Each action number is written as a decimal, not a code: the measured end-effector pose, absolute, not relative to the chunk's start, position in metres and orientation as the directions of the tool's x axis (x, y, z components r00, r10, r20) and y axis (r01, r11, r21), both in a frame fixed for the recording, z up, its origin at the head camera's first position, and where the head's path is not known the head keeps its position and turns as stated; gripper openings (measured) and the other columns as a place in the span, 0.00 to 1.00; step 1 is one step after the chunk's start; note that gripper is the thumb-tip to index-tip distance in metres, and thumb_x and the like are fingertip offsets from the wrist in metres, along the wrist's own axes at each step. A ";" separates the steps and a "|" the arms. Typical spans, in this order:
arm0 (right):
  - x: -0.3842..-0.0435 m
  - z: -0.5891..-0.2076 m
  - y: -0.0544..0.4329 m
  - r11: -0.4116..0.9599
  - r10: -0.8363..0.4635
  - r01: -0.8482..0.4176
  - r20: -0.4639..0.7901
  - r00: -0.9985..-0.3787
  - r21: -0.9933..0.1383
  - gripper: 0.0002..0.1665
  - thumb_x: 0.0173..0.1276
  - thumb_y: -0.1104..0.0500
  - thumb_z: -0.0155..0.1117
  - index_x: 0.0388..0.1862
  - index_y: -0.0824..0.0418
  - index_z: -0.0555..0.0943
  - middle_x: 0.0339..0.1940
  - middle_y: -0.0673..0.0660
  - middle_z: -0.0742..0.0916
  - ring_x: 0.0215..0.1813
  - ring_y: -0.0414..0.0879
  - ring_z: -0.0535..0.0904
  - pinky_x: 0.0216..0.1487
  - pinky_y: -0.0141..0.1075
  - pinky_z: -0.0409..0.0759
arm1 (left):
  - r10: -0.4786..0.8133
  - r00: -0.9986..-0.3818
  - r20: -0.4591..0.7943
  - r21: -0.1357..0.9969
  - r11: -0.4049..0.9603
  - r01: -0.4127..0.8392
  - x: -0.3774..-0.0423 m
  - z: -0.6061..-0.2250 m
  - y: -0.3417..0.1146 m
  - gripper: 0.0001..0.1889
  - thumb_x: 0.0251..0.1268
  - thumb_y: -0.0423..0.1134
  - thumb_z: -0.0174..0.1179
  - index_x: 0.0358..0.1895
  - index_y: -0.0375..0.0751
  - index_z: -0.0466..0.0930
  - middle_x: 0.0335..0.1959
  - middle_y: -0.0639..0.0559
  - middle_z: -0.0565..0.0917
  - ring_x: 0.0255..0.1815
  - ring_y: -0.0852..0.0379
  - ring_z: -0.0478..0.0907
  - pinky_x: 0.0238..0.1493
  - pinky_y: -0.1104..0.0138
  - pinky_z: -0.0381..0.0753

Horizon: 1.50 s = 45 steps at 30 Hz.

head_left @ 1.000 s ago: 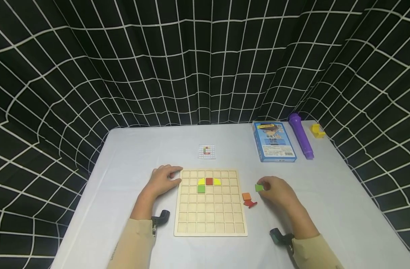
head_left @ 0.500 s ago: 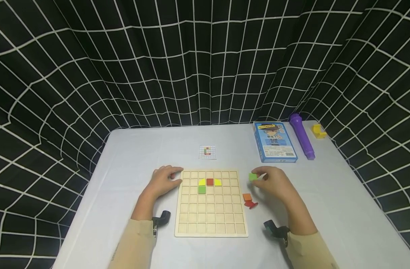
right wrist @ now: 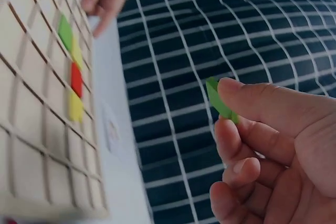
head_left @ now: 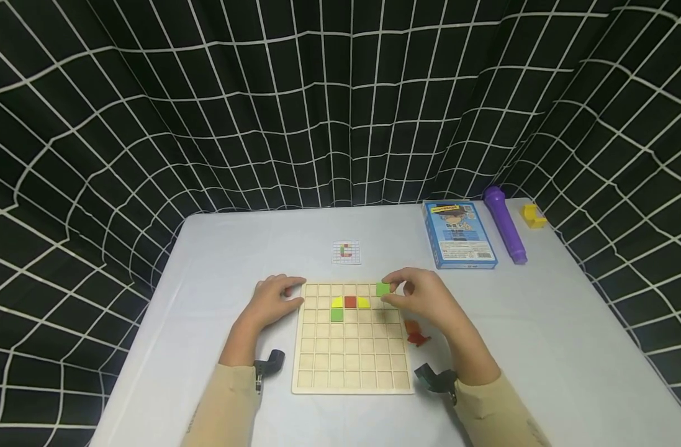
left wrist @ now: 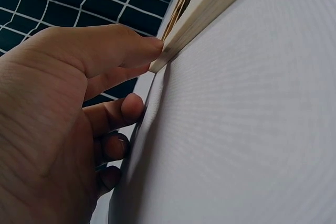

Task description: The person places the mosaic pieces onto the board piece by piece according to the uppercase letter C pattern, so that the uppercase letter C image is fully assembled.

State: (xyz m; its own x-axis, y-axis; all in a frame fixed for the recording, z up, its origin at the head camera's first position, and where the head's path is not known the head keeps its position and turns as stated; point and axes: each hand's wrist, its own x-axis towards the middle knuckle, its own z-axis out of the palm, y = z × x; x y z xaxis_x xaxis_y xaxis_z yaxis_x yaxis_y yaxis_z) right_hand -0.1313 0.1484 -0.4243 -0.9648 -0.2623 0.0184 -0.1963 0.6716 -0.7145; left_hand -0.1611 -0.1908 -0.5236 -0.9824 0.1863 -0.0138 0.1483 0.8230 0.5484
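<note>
My right hand (head_left: 421, 295) pinches a square green tile (head_left: 382, 289) between thumb and forefinger, raised over the far right corner of a wooden grid board (head_left: 351, 360). The tile (right wrist: 220, 99) is seen nearly edge-on in the right wrist view. On the board lie a red square (head_left: 350, 302) flanked by two yellow pieces (head_left: 337, 302), with another green square (head_left: 337, 315) below the left one. My left hand (head_left: 270, 302) rests at the board's far left corner, its thumb (left wrist: 144, 50) and forefinger touching the edge, the other fingers loosely bent.
Beside the board's right edge lie an orange tile (head_left: 412, 327) and red pieces (head_left: 417, 339), partly shaded by my right arm. A small pattern card (head_left: 346, 252) lies beyond the board. Further back right are a blue box (head_left: 460, 236), a purple microphone-shaped stick (head_left: 505, 226) and a yellow piece (head_left: 533, 216).
My right hand has carried the green tile leftward and away from me, from the table right of the board to above its far right corner. The left hand stays put.
</note>
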 end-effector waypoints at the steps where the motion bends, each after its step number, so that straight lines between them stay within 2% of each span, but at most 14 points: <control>1: -0.130 -0.426 0.143 0.666 -0.276 -0.204 0.017 -0.961 -0.718 0.17 0.58 0.57 0.81 0.46 0.59 0.89 0.32 0.48 0.83 0.29 0.46 0.72 0.25 0.36 0.70 | 0.186 -0.982 -0.013 0.547 0.824 0.149 -0.161 -0.524 -0.191 0.25 0.63 0.50 0.71 0.63 0.55 0.83 0.30 0.59 0.74 0.36 0.56 0.68 0.45 0.59 0.62; 10: -0.112 -0.460 0.091 0.692 -0.438 -0.334 -0.005 -0.899 -0.640 0.16 0.57 0.54 0.83 0.43 0.56 0.91 0.27 0.42 0.81 0.28 0.39 0.74 0.30 0.36 0.74 | 0.188 -0.982 -0.011 0.548 0.823 0.151 -0.161 -0.525 -0.193 0.25 0.63 0.51 0.71 0.63 0.55 0.83 0.30 0.59 0.74 0.36 0.56 0.68 0.45 0.59 0.62; 15: -0.104 -0.477 0.074 0.752 -0.427 -0.341 -0.023 -0.904 -0.564 0.13 0.55 0.54 0.82 0.39 0.55 0.91 0.22 0.42 0.78 0.27 0.38 0.71 0.28 0.34 0.70 | 0.195 -0.981 -0.006 0.552 0.818 0.160 -0.162 -0.525 -0.192 0.24 0.63 0.50 0.71 0.63 0.55 0.83 0.30 0.59 0.74 0.36 0.56 0.68 0.45 0.59 0.62; 19: -0.100 -0.485 0.068 0.758 -0.424 -0.366 0.019 -0.906 -0.540 0.10 0.56 0.56 0.81 0.36 0.57 0.91 0.21 0.43 0.76 0.26 0.38 0.70 0.26 0.33 0.69 | 0.199 -0.980 -0.005 0.550 0.819 0.163 -0.162 -0.525 -0.192 0.24 0.63 0.51 0.71 0.63 0.54 0.83 0.30 0.59 0.74 0.36 0.56 0.68 0.45 0.59 0.62; 23: -0.097 -0.488 0.064 0.745 -0.421 -0.382 0.060 -0.905 -0.547 0.10 0.57 0.56 0.81 0.37 0.58 0.92 0.23 0.44 0.78 0.27 0.39 0.71 0.28 0.33 0.70 | 0.201 -0.980 -0.008 0.549 0.820 0.163 -0.163 -0.524 -0.192 0.24 0.63 0.51 0.71 0.63 0.55 0.83 0.30 0.59 0.74 0.36 0.56 0.68 0.45 0.59 0.62; 27: -0.096 -0.490 0.061 0.744 -0.409 -0.377 0.071 -0.910 -0.552 0.11 0.59 0.57 0.81 0.39 0.59 0.93 0.28 0.47 0.85 0.31 0.39 0.77 0.32 0.33 0.75 | 0.199 -0.980 -0.010 0.549 0.820 0.161 -0.162 -0.523 -0.192 0.24 0.63 0.51 0.71 0.63 0.55 0.83 0.30 0.59 0.74 0.36 0.56 0.68 0.46 0.58 0.62; 31: -0.096 -0.493 0.060 0.749 -0.395 -0.374 0.085 -0.915 -0.547 0.07 0.58 0.57 0.81 0.35 0.57 0.93 0.32 0.48 0.89 0.36 0.41 0.84 0.36 0.35 0.80 | 0.196 -0.980 -0.016 0.554 0.818 0.155 -0.161 -0.522 -0.191 0.24 0.63 0.50 0.71 0.63 0.54 0.84 0.30 0.59 0.75 0.35 0.56 0.68 0.46 0.58 0.62; 35: -0.096 -0.494 0.060 0.752 -0.396 -0.390 0.108 -0.912 -0.531 0.04 0.57 0.59 0.82 0.31 0.55 0.93 0.31 0.45 0.89 0.38 0.41 0.84 0.38 0.36 0.80 | 0.197 -0.980 -0.018 0.559 0.815 0.154 -0.162 -0.521 -0.191 0.24 0.63 0.50 0.71 0.63 0.54 0.84 0.30 0.59 0.75 0.36 0.55 0.68 0.45 0.58 0.62; 41: -0.098 -0.487 0.069 0.727 -0.461 -0.421 0.069 -0.885 -0.542 0.10 0.59 0.57 0.80 0.40 0.57 0.93 0.34 0.47 0.87 0.36 0.41 0.80 0.39 0.37 0.79 | 0.201 -0.979 -0.015 0.559 0.814 0.158 -0.162 -0.522 -0.192 0.24 0.63 0.50 0.70 0.63 0.55 0.83 0.29 0.59 0.74 0.36 0.55 0.68 0.46 0.58 0.62; 45: -0.099 -0.474 0.087 0.754 -0.427 -0.347 -0.014 -0.904 -0.558 0.14 0.59 0.57 0.79 0.45 0.57 0.91 0.34 0.46 0.85 0.35 0.40 0.78 0.39 0.39 0.78 | 0.206 -0.978 -0.012 0.558 0.813 0.164 -0.162 -0.523 -0.193 0.24 0.64 0.50 0.70 0.64 0.54 0.83 0.29 0.58 0.74 0.36 0.55 0.68 0.47 0.58 0.62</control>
